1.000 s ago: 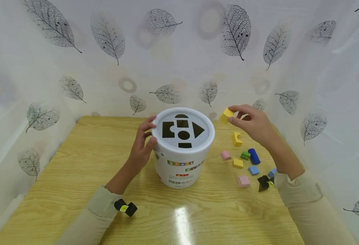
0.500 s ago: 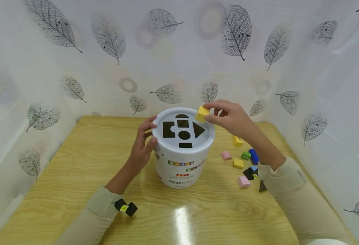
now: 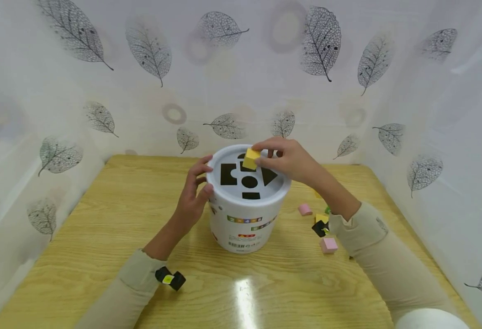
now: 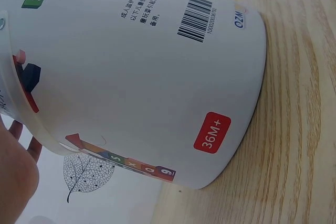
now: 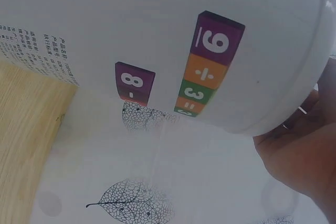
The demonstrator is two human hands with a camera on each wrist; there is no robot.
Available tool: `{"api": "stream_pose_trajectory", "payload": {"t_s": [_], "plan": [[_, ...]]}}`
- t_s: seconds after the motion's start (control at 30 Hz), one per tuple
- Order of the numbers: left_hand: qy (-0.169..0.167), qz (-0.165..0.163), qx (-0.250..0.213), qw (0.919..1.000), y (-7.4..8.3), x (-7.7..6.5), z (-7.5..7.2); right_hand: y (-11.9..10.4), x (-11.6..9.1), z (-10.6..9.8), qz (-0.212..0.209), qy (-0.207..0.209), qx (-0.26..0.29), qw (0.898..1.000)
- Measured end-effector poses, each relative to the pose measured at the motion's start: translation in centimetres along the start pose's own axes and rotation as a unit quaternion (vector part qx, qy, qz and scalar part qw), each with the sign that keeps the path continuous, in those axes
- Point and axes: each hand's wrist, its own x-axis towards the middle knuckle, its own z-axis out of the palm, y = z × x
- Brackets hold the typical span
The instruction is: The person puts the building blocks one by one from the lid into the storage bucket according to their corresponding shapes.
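A white bucket (image 3: 241,230) stands upright on the table, with number strips printed on its wall. Dark shaped holes, among them a triangle and a circle, are cut in its lid (image 3: 228,194). My left hand (image 3: 191,196) grips the left of the rim, fingers and thumb spread along it; part of it (image 4: 18,177) shows in the left wrist view. Between thumb and fingers, my right hand (image 3: 288,157) pinches a yellow block (image 3: 250,160) over the lid, overlapping the square hole near the back. In the right wrist view this hand (image 5: 307,150) is beside the rim, the block hidden.
Right of the bucket lie a pink half-round block (image 3: 305,209), a yellow block (image 3: 322,219) and a pink cube (image 3: 329,246). My right forearm hides other blocks there. A leaf-patterned curtain (image 3: 232,91) encloses the wooden table (image 3: 113,205) at the back and sides.
My right hand has carried the yellow block leftward, from beyond the bucket's right side to over the square hole. My left hand has stayed on the rim.
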Motion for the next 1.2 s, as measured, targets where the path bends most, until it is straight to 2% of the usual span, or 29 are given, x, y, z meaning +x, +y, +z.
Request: {"api": "stream_pose_trajectory", "payload": {"t_s": [0.47,0.7,1.03,1.2], "plan": [[-0.004,-0.003,-0.007,1.0000,-0.22,-0.05,-0.02,0.16,0.25,0.46,-0.003,-0.031,-0.024,0.999],[-0.003,-0.004,-0.004,1.0000,-0.23,-0.03,-0.01,0.22,0.32,0.67,0.009,-0.052,-0.036,0.998],[-0.002,-0.002,-0.001,1.0000,-0.16,0.01,-0.04,0.24,0.33,0.72,0.004,-0.048,-0.042,0.998],[-0.002,-0.002,0.000,1.0000,-0.20,-0.08,-0.07,0.74,-0.08,0.56,0.004,-0.020,-0.044,0.999]]}}
